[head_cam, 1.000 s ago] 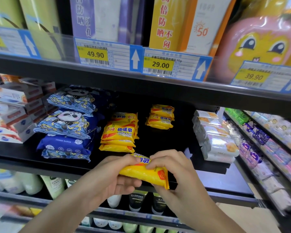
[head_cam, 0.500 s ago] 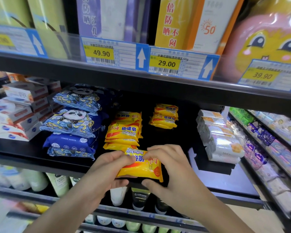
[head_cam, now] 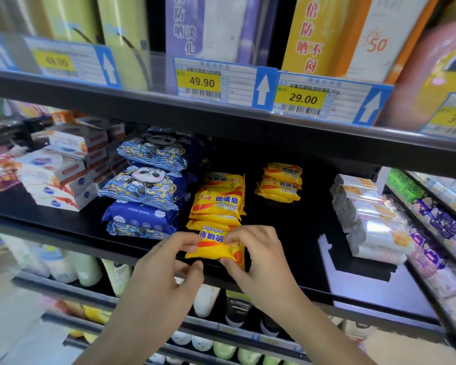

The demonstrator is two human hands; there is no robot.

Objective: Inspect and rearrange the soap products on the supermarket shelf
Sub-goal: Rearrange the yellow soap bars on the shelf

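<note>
A yellow sulfur soap packet [head_cam: 214, 246] lies at the front edge of the black shelf [head_cam: 287, 233], its print upside down to me. My left hand [head_cam: 169, 264] pinches its left end and my right hand [head_cam: 256, 256] pinches its right end, thumbs under the near edge. Just behind it stands a stack of the same yellow soap [head_cam: 219, 201]. A smaller stack of yellow soap [head_cam: 281, 184] sits further back to the right.
Blue panda-print packs [head_cam: 145, 185] are piled left of the yellow stack, with white boxed soaps [head_cam: 61, 169] beyond them. White wrapped soaps [head_cam: 366, 217] stack at the right. Price tags [head_cam: 300, 98] hang on the upper shelf edge; bottles [head_cam: 237, 309] fill the shelf below.
Both hands have carried the yellow packet forward from in front of the shelf and turned it flat. It now lies at the shelf's front edge, before the yellow stack.
</note>
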